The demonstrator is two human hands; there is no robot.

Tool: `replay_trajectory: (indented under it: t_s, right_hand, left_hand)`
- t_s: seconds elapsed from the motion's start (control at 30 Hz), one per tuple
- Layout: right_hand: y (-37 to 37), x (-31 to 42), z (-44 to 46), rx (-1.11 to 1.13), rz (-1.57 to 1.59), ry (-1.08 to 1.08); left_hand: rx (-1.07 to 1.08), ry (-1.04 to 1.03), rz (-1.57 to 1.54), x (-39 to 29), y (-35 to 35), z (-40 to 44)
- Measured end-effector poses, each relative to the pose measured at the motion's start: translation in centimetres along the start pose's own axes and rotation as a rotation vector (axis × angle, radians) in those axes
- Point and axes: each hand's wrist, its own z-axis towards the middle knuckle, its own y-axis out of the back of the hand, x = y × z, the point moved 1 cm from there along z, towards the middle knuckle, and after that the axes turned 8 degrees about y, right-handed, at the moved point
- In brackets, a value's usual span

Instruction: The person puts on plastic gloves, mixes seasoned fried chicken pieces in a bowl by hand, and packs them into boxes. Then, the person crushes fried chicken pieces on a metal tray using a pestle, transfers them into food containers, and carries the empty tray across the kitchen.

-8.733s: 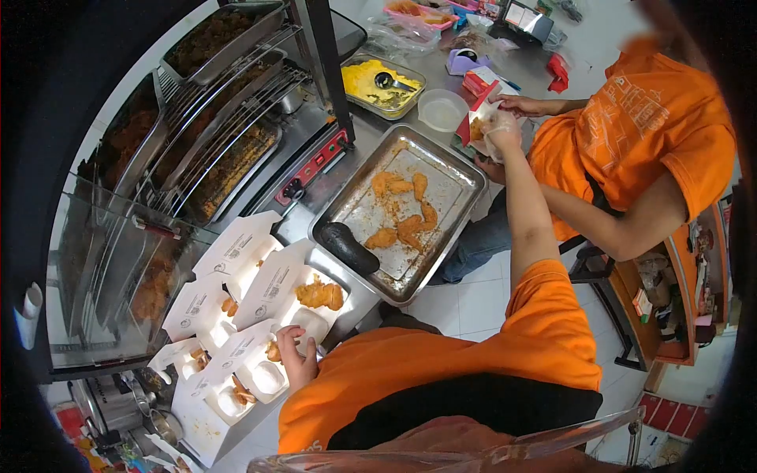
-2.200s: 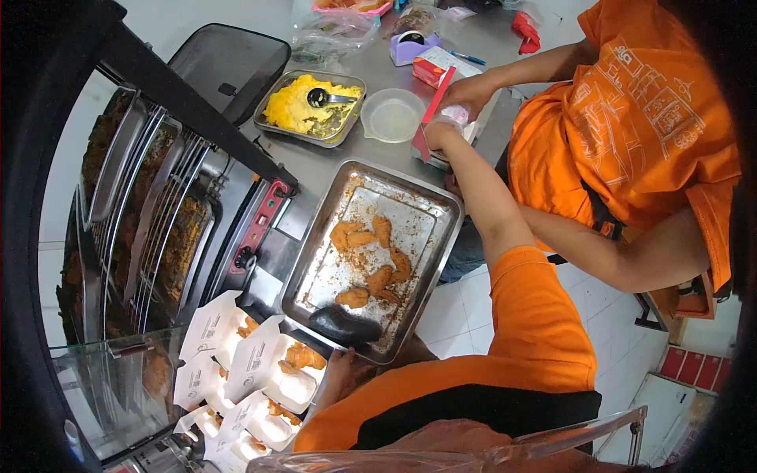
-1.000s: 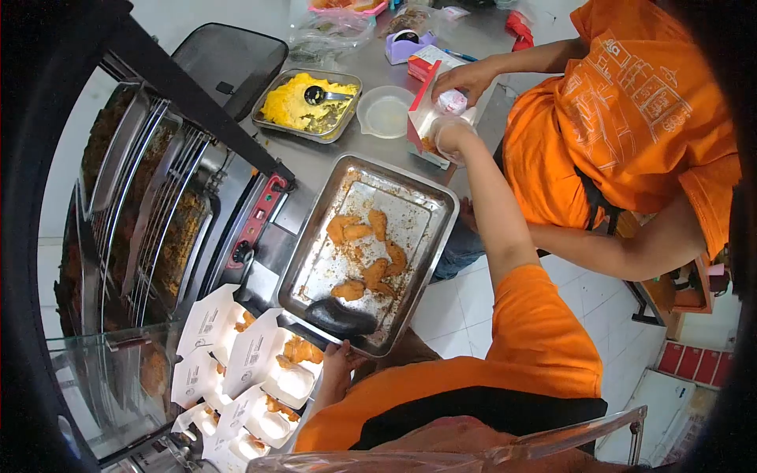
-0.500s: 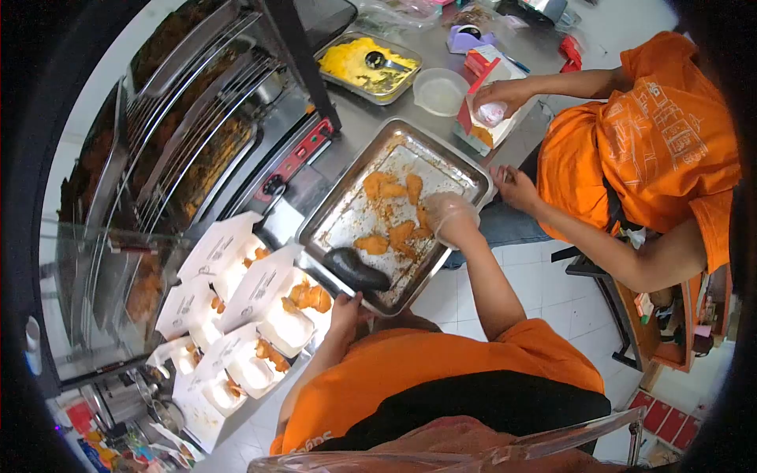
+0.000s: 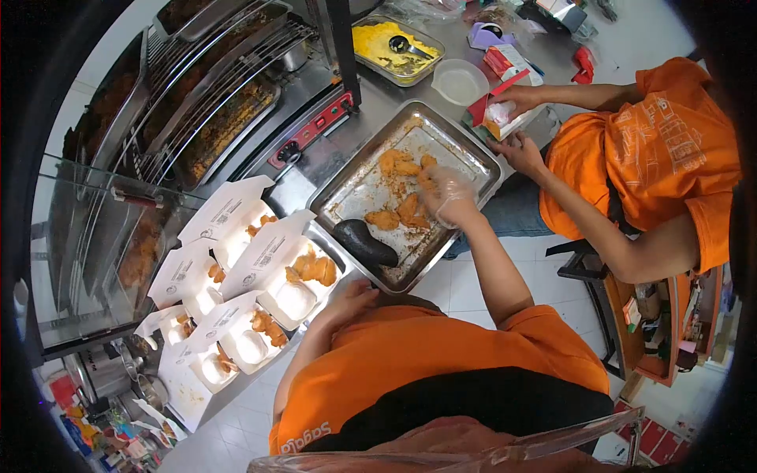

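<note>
The metal tray [image 5: 453,150] is glossy, the chicken [image 5: 384,219] rough-crusted, the paper boxes [image 5: 272,251] matt.

White lettering [image 5: 306,437] on the wearer's shirt [image 5: 441,351] reads roughly "Sagala", its last letters uncertain. Small print [image 5: 221,217] on the boxes [image 5: 277,240] is too fine to read, as is that on the co-worker's shirt [image 5: 658,150] and the red panel [image 5: 315,128].

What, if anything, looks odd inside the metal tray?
A black, curved object lies in the metal tray near the breaded chicken pieces. It looks odd because it resembles none of them; I cannot tell what it is.
</note>
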Motion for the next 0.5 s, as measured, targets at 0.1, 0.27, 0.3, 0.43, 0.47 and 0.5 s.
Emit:
replay_trajectory:
  t_s: [0.1, 0.27, 0.3, 0.43, 0.47, 0.5]
  right_hand:
    - [-0.4, 2.6, 1.3, 0.171, 0.042, 0.248]
    - [-2.1, 3.8, 2.4, 0.439, -0.012, 0.108]
    - [-3.1, 2.7, 2.0, 0.330, 0.035, 0.126]
    - [-2.7, 2.5, 1.4, 0.138, -0.060, 0.196]
    - [-2.3, 3.1, 1.4, 0.140, -0.068, 0.147]
    - [-1.8, 3.7, 1.2, 0.145, -0.078, 0.098]
  left_hand:
    - [0.023, -0.163, 0.156, -0.2, 0.9, -3.0]
    - [0.063, -0.244, -0.016, 2.9, 3.1, -3.1]
    - [0.054, -0.249, -0.045, 3.0, 3.1, -3.8]
    - [0.009, -0.251, -0.160, 3.3, 3.5, -3.7]
    - [0.014, -0.277, -0.169, 3.3, 3.7, -3.3]
    - [0.021, -0.304, -0.180, 3.5, 3.9, -2.9]
